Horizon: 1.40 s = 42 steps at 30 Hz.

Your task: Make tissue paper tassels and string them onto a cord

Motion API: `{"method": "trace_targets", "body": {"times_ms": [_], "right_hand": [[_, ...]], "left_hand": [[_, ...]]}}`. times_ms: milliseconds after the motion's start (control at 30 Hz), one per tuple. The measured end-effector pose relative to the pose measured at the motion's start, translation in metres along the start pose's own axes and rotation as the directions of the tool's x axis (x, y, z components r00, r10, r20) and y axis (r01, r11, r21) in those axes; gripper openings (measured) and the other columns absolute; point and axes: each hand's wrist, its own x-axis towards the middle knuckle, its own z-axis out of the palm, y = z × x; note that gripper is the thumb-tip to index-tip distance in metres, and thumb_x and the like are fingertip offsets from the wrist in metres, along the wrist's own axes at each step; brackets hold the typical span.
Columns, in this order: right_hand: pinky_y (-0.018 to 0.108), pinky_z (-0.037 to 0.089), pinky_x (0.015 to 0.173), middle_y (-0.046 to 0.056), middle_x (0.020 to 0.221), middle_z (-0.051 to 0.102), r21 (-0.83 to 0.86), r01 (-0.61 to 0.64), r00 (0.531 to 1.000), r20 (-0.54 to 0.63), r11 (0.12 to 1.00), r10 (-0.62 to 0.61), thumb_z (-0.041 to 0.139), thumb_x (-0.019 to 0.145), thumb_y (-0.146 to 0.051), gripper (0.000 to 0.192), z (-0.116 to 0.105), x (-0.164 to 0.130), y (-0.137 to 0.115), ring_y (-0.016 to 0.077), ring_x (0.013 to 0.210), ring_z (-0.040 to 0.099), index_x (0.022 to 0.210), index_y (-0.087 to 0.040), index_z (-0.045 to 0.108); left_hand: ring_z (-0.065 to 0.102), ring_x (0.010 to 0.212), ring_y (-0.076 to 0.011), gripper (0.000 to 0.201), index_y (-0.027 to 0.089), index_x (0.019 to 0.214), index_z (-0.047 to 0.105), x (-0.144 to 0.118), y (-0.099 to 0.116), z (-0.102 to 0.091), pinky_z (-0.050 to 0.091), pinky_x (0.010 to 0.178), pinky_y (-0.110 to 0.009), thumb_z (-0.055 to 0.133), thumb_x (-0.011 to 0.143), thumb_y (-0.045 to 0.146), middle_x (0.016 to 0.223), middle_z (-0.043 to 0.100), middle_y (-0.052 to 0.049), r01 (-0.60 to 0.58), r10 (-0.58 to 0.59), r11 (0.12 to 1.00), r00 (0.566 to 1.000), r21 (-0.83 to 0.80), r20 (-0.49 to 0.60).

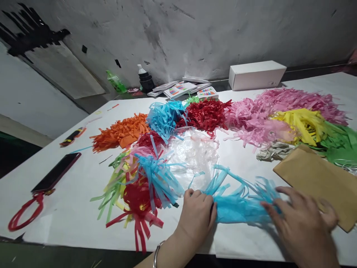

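Blue fringed tissue is pinched by the curled left hand, right hand pressing flat, fingers spread.

I worked in a bare craft workshop. A stained grey concrete wall stood behind my long white paper-covered table. Heaps of cut coloured tissue-paper fringe covered it.

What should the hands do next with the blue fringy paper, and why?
Probably roll it a little tighter from the left. The left hand pinches one end of the blue fringed paper, the right hand lies flat on the other end, and the strip looks only partly gathered, unlike the finished tassels beside it.
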Motion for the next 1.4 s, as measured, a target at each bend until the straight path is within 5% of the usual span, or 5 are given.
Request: {"method": "trace_targets", "body": {"times_ms": [100, 233, 567, 900, 1400], "right_hand": [[0.060, 0.040, 0.097, 0.020, 0.107, 0.069, -0.107, 0.055, 0.991, -0.117, 0.993, -0.068, 0.068, 0.090, -0.036, 0.023, -0.012, 0.004, -0.003, 0.0357, 0.101, 0.063, 0.096, -0.014, 0.070], [0.041, 0.044, 0.105, 0.009, 0.109, 0.074, 0.304, 0.454, 0.879, 0.001, 0.838, -0.477, 0.051, 0.095, -0.014, 0.026, -0.005, 0.004, -0.041, 0.0224, 0.109, 0.066, 0.114, -0.015, 0.068], [0.040, 0.040, 0.097, 0.006, 0.093, 0.076, 0.427, 0.264, 0.959, -0.023, 0.865, -0.282, 0.049, 0.095, -0.010, 0.021, 0.024, -0.016, -0.051, 0.0192, 0.087, 0.070, 0.096, -0.017, 0.069], [0.042, 0.019, 0.119, 0.003, 0.097, 0.077, 0.313, 0.570, 0.793, 0.031, 0.759, -0.608, 0.042, 0.101, -0.021, 0.029, 0.015, -0.004, -0.026, 0.0178, 0.093, 0.070, 0.102, -0.020, 0.071], [0.049, 0.032, 0.099, 0.006, 0.089, 0.068, 0.156, 0.027, 0.987, 0.153, 0.987, -0.052, 0.053, 0.097, -0.020, 0.016, 0.013, -0.011, -0.060, 0.0238, 0.090, 0.063, 0.085, -0.020, 0.064]], "left_hand": [[0.060, 0.071, -0.0230, 0.020, 0.019, 0.070, 0.056, 0.001, 0.001, 0.000, 0.038, 0.080, -0.042, 0.056, 0.090, 0.017, 0.067, 0.064, -0.002, -0.003, 0.003, 1.000, 1.000, 0.014, 0.005], [0.060, 0.069, -0.0233, 0.021, 0.019, 0.069, 0.057, 0.004, 0.000, 0.000, 0.040, 0.081, -0.044, 0.056, 0.090, 0.016, 0.065, 0.064, -0.002, -0.017, 0.016, 0.999, 0.999, 0.030, 0.027], [0.055, 0.115, -0.0301, 0.032, 0.022, 0.117, 0.060, -0.012, 0.001, -0.012, 0.029, 0.103, -0.052, 0.067, 0.089, 0.033, 0.125, 0.066, -0.008, -0.183, 0.175, 0.981, 0.978, -0.065, -0.114], [0.057, 0.090, -0.0174, 0.010, 0.026, 0.101, 0.066, -0.023, -0.002, -0.009, 0.032, 0.096, -0.042, 0.062, 0.095, 0.020, 0.088, 0.069, 0.002, -0.276, 0.271, 0.954, 0.961, -0.116, -0.055], [0.055, 0.087, -0.0244, 0.012, 0.018, 0.079, 0.061, -0.013, -0.003, -0.008, 0.040, 0.083, -0.046, 0.057, 0.090, 0.014, 0.090, 0.062, -0.005, -0.020, 0.025, 0.994, 0.999, -0.107, 0.041]]}}
